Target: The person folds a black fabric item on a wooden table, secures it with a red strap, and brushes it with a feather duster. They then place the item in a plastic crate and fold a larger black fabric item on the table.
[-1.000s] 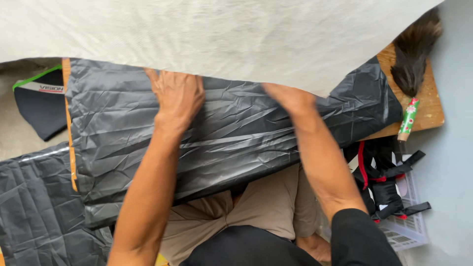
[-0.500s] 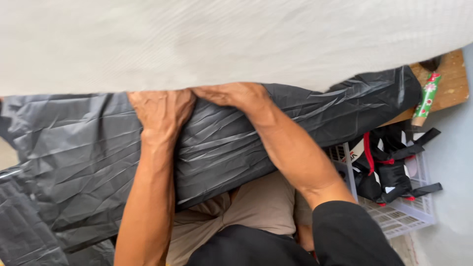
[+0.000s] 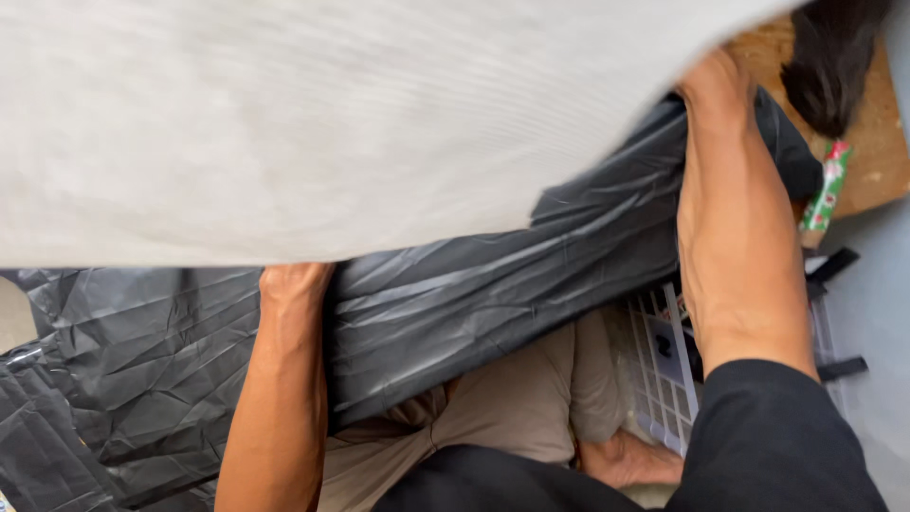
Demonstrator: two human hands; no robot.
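A wide white sheet (image 3: 332,123) fills the upper part of the head view and overlaps a large bundle wrapped in crinkled black plastic (image 3: 474,303). My left hand (image 3: 294,277) lies on the black plastic at the sheet's lower edge, its fingers hidden under the sheet. My right hand (image 3: 718,90) is stretched far to the upper right, at the sheet's edge above the black plastic. Its fingers are hidden too, so its hold cannot be made out.
A white plastic crate (image 3: 654,360) with black straps (image 3: 839,265) stands at the right. Beyond it, a brown board (image 3: 872,142) carries a dark brush-like tuft (image 3: 834,57) and a green and red packet (image 3: 827,185). My tan trousers (image 3: 502,408) and bare foot (image 3: 626,460) are below.
The hands, side by side half a second ago, have parted: my right hand has gone far to the upper right. The white sheet now covers more of the black plastic and my left fingers.
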